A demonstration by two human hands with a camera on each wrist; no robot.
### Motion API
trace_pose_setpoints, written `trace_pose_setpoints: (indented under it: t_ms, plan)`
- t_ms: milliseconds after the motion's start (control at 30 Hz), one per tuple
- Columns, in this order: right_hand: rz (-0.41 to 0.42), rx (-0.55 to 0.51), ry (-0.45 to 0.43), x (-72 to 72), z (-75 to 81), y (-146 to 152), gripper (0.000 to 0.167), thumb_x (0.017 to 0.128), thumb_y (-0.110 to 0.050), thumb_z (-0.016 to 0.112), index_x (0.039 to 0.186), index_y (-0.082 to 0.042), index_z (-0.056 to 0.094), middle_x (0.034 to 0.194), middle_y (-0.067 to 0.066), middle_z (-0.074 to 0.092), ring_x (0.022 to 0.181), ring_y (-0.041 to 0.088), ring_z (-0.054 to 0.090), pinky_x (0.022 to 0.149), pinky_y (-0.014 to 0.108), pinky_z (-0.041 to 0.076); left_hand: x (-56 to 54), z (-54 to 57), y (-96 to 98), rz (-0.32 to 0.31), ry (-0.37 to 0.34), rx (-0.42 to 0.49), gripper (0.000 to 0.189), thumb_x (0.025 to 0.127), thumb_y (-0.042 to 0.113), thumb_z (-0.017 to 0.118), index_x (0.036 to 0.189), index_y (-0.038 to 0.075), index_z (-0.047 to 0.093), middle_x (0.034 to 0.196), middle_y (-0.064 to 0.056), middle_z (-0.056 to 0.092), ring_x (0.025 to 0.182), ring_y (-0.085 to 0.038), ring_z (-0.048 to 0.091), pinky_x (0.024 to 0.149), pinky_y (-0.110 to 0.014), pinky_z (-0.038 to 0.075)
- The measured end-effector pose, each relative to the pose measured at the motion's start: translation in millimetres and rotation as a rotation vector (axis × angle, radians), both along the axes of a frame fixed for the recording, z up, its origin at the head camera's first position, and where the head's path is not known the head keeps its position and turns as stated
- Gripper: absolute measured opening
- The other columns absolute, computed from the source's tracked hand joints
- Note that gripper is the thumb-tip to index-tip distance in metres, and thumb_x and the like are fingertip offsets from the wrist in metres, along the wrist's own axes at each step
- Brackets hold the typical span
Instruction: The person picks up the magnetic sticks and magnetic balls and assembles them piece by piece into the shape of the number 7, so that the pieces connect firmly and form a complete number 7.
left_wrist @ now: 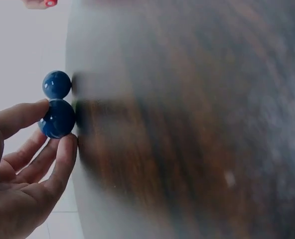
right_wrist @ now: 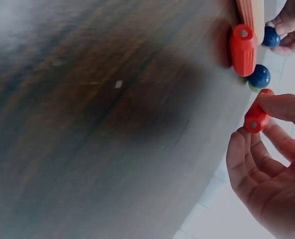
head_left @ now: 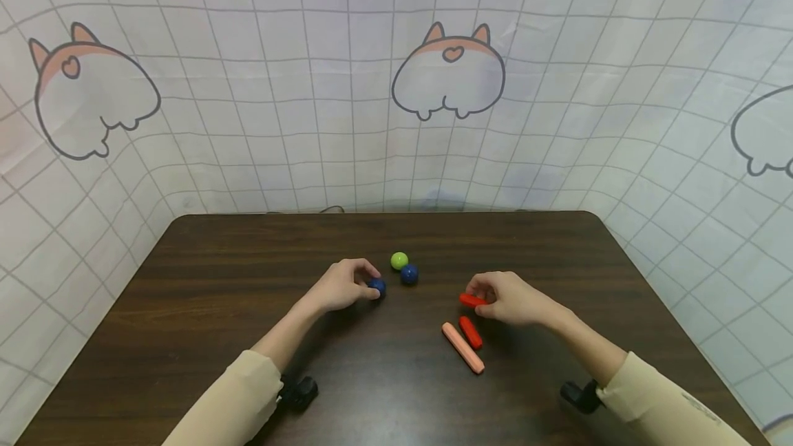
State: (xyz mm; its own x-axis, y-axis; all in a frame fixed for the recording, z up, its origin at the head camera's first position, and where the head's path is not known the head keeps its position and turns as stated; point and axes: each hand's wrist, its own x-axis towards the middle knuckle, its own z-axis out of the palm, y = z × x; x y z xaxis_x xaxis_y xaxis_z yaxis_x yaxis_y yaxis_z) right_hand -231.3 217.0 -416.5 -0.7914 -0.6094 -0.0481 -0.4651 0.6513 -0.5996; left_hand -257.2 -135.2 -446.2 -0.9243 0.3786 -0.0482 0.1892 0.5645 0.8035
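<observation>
My left hand (head_left: 341, 285) pinches a dark blue ball (head_left: 377, 287) between thumb and fingertips, close over the table. Just right of it lie a second blue ball (head_left: 409, 274) and a lime green ball (head_left: 399, 261), side by side. In the left wrist view the held blue ball (left_wrist: 58, 119) overlaps the other blue one. My right hand (head_left: 508, 296) pinches a short red rod (head_left: 472, 300) between thumb and fingers; the right wrist view shows a metal dot on the end of this red rod (right_wrist: 257, 117). Nearer me lie another red rod (head_left: 471, 332) and a longer peach-orange rod (head_left: 463, 348).
The dark wood-grain table (head_left: 186, 281) has rounded far corners. Behind and beside it hangs a white grid-patterned cloth (head_left: 322, 115) with cartoon drawings. Black straps with small dark devices (head_left: 300, 393) sit at both wrists, by the cream sleeves (head_left: 229, 401).
</observation>
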Motion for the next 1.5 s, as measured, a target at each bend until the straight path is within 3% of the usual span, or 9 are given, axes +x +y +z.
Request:
trace_pose_setpoints:
  t_ms: [200,533,733,1033,1300,1500]
  plan:
    - [0.019,-0.008,-0.021,-4.5,0.6,-9,0.02,0.091,-0.003,0.074,0.11,-0.007,0.068,0.086,-0.005,0.064,0.073,0.012,0.056,0.067,0.03,0.049,1.6,2.1,-4.3,-0.033,0.014,-0.026,0.031,0.092,0.009,0.078,0.122,0.009,0.074,0.097,-0.004,0.069,0.078,-0.018,0.062,0.063,-0.034,0.05]
    - [0.033,-0.008,-0.009,-10.9,-2.8,-23,0.019,0.09,-0.003,0.074,0.108,-0.007,0.069,0.086,-0.005,0.064,0.075,0.012,0.057,0.069,0.03,0.049,1.8,1.6,-10.0,-0.015,0.006,-0.013,0.025,0.087,0.003,0.081,0.111,0.008,0.073,0.089,-0.004,0.07,0.077,-0.017,0.063,0.063,-0.033,0.051]
    - [0.027,-0.01,-0.009,-14.9,-2.9,-33,0.019,0.09,-0.004,0.075,0.107,-0.007,0.068,0.086,-0.005,0.064,0.078,0.012,0.058,0.071,0.031,0.05,3.2,2.8,-13.5,0.016,0.013,-0.012,0.025,0.082,0.003,0.085,0.102,0.009,0.072,0.095,-0.003,0.07,0.088,-0.017,0.065,0.066,-0.033,0.051]
    - [0.023,-0.026,-0.013,-19.6,-3.7,-48,0.016,0.09,-0.004,0.076,0.104,-0.009,0.069,0.089,-0.005,0.065,0.083,0.013,0.06,0.077,0.033,0.051,5.3,2.2,-17.8,-0.027,0.022,-0.016,0.031,0.085,0.004,0.083,0.115,0.009,0.075,0.11,-0.006,0.07,0.096,-0.022,0.066,0.072,-0.033,0.054]
    - [0.028,-0.038,-0.009,-22.0,-5.1,-57,0.015,0.091,-0.005,0.075,0.105,-0.009,0.071,0.089,-0.006,0.067,0.083,0.011,0.062,0.078,0.033,0.052,4.4,1.9,-16.9,-0.007,0.011,0.0,0.029,0.082,0.002,0.086,0.106,0.009,0.073,0.093,-0.004,0.068,0.086,-0.02,0.063,0.065,-0.033,0.051]
    - [0.045,-0.053,0.003,-23.1,-5.9,-63,0.014,0.093,-0.006,0.072,0.107,-0.009,0.072,0.093,-0.005,0.069,0.086,0.012,0.063,0.079,0.033,0.053,4.5,2.1,-14.3,0.013,0.0,-0.006,0.031,0.079,0.002,0.088,0.103,0.009,0.07,0.095,-0.004,0.067,0.089,-0.02,0.064,0.065,-0.033,0.051]
